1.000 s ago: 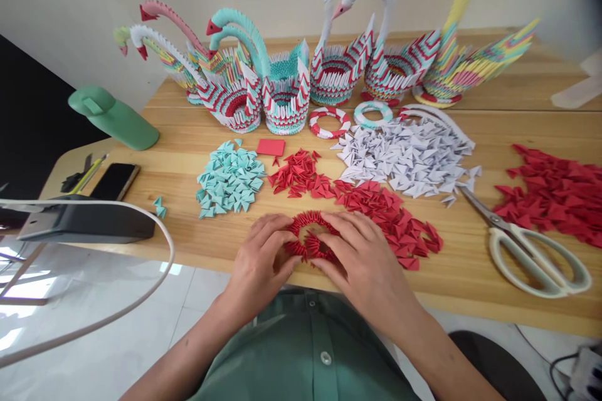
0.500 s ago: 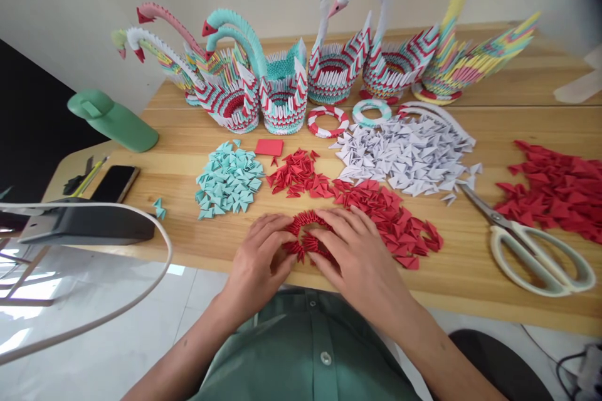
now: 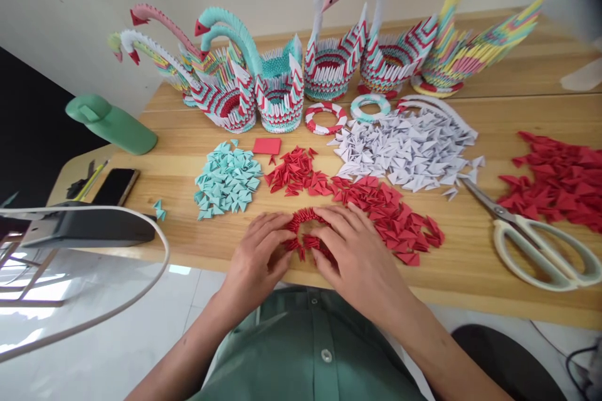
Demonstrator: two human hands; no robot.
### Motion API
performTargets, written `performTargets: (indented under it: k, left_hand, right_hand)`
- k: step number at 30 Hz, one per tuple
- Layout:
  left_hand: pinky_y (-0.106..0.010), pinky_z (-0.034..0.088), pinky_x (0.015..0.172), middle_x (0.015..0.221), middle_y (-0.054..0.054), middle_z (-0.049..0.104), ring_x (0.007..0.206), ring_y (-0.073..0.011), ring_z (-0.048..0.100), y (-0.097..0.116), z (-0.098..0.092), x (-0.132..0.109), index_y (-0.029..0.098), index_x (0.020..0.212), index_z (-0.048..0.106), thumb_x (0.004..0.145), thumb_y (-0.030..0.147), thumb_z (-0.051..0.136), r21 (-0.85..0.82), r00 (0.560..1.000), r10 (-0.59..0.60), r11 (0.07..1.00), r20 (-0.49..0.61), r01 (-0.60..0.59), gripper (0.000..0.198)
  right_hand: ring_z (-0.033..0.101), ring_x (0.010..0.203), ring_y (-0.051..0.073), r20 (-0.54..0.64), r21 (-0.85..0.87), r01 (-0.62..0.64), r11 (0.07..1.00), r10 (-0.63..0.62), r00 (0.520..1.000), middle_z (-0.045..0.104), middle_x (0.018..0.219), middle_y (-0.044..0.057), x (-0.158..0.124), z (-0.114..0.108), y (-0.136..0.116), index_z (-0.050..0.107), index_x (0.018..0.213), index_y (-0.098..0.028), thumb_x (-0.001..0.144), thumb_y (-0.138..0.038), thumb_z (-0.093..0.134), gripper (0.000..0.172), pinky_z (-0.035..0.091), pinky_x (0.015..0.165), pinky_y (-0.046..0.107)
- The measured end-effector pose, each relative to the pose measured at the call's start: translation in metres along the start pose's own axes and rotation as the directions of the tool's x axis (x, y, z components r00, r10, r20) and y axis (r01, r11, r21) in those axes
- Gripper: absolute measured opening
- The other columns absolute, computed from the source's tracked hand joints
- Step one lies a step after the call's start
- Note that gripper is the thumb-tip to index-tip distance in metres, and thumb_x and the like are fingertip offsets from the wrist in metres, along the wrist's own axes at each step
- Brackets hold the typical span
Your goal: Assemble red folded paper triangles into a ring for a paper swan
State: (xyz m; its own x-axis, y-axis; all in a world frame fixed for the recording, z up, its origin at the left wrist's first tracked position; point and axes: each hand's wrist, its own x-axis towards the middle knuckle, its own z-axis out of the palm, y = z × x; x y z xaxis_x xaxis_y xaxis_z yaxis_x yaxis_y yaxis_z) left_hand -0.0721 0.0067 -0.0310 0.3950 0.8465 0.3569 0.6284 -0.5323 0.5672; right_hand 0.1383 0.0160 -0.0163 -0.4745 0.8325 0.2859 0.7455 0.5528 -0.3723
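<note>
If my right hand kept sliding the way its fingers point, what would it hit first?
The right hand points up-left across the red paper ring it already touches; beyond that, probably the left hand's fingertips.

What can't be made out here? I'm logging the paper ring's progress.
Head view:
- Red ring: near half hidden under left hand and right hand.
- Yellow swan: head cut off by top edge.
- Red pile: runs past right edge.

A: Bright, even daylight; the white floor point(image 3: 70, 301) at lower left glares.

B: Shadows on the table point(image 3: 470, 263) stay soft. Wide-lens bending at the edges, and the top-right corner is smeared.
</note>
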Motion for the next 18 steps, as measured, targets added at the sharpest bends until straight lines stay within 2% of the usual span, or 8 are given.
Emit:
performTargets:
  k: [8,18]
  left_hand:
    - [-0.050,0.042,0.111,0.129,-0.013,0.065,0.124,-0.0253,0.058,0.0014,0.0008,0.0013,0.019,0.106,0.061,0.090,0.010,0.062,0.008,1.000,-0.004,1.000,-0.004,0.004,0.018]
    - [-0.049,0.042,0.111,0.129,-0.013,0.065,0.123,-0.0246,0.059,0.0001,0.0016,0.0024,0.019,0.106,0.062,0.091,0.010,0.062,0.013,1.000,-0.002,1.000,-0.010,0.002,0.018]
  right_hand:
    - [0.055,0.124,0.029,-0.033,0.014,-0.043,0.999,0.043,0.999,0.065,0.128,0.012,-0.0018,0.0028,0.0002,0.069,0.104,-0.016,0.094,-0.020,0.052,0.020,0.035,0.116,0.054]
    - [0.056,0.122,0.029,-0.030,0.050,-0.020,0.999,0.022,0.999,0.065,0.128,0.011,-0.0045,0.0024,0.0035,0.067,0.096,-0.018,0.093,-0.017,0.052,0.016,0.037,0.115,0.056]
